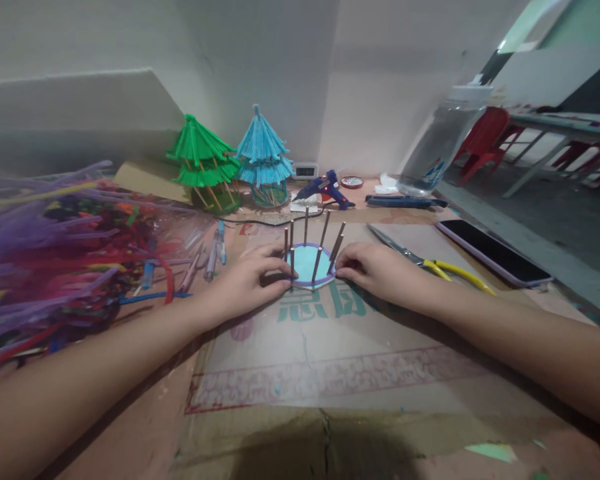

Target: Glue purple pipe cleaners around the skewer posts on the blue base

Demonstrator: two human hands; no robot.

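Observation:
A light-blue round craft base (306, 263) with a purple pipe-cleaner rim lies on the cardboard in front of me. Several thin brown sticks (325, 227) stand up around its edge, a few of them leaning. My left hand (253, 273) grips the base at its left edge, thumb and forefinger by a front stick. On the opposite side, my right hand (367, 267) has its fingertips closed at the rim near the right-hand sticks. The exact contact under the fingertips is partly hidden.
Behind stand a green pavilion model (203, 160), a blue pavilion model (263, 157) and a glue gun (325, 190) with a lit red light. Pipe cleaners (55, 253) heap up at left. Yellow-handled scissors (430, 263), a phone (495, 253) and a clear bottle (443, 140) are at right.

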